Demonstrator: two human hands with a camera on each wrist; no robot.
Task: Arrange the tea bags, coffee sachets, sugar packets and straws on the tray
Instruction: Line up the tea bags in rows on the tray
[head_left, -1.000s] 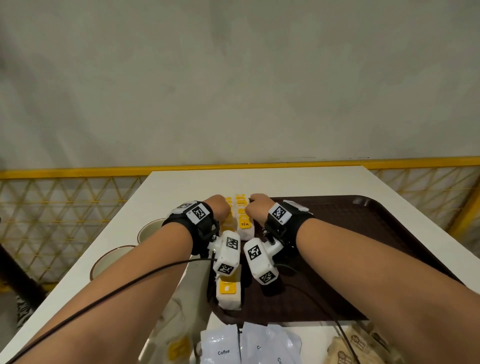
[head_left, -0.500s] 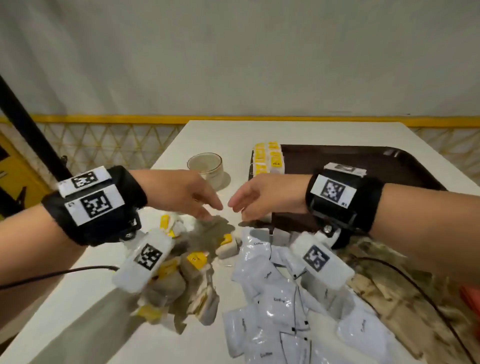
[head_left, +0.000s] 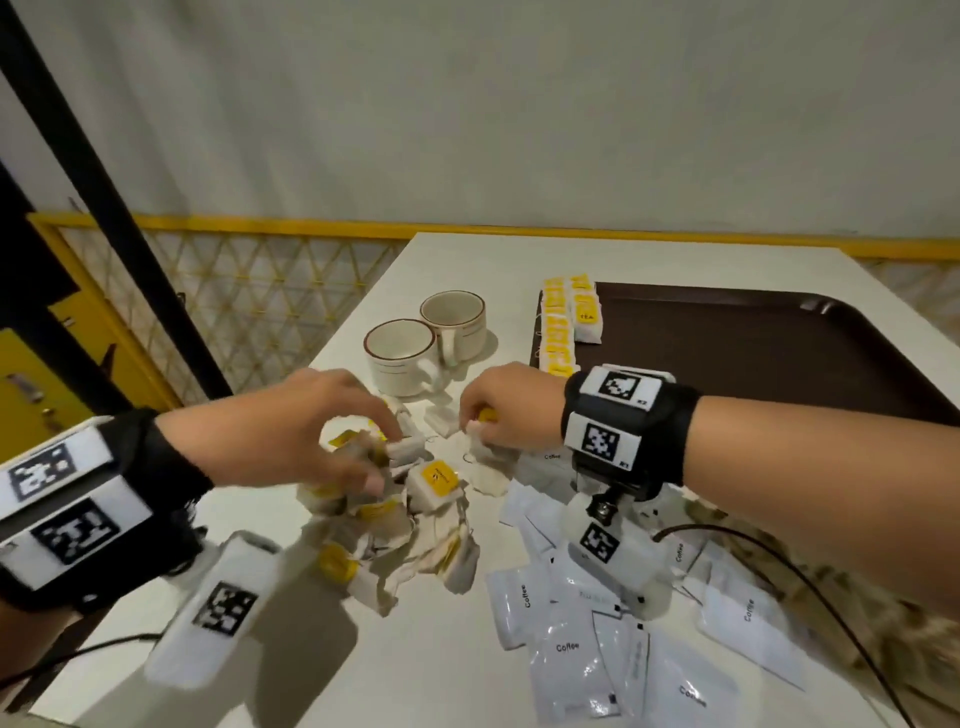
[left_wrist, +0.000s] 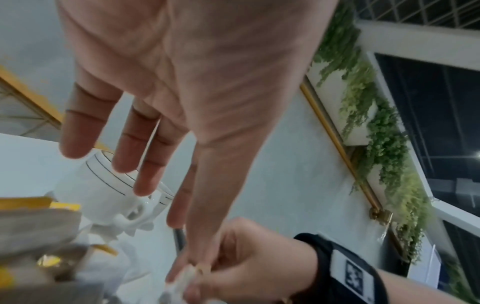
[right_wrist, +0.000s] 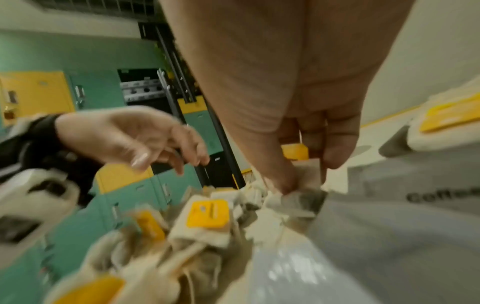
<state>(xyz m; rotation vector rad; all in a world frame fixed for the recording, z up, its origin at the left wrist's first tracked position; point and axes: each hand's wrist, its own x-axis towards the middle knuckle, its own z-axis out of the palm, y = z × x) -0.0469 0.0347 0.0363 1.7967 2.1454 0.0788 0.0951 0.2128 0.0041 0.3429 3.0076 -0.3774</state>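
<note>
Tea bags (head_left: 410, 514), light and limp, suited pinching by an edge: right hand (head_left: 506, 410) pinched one, left hand (head_left: 291, 431) hovered slack.

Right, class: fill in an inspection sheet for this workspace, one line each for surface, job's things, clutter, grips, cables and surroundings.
Surface: white table.
Job's things: tea bags in rows on the brown tray; loose tea bag pile; coffee sachets off the tray.
Clutter: two cups.
Grips: left hand open over the pile; right hand pinches a tea bag.
Cables: black cable from the right wrist.
Surroundings: yellow railing, grey wall.
</note>
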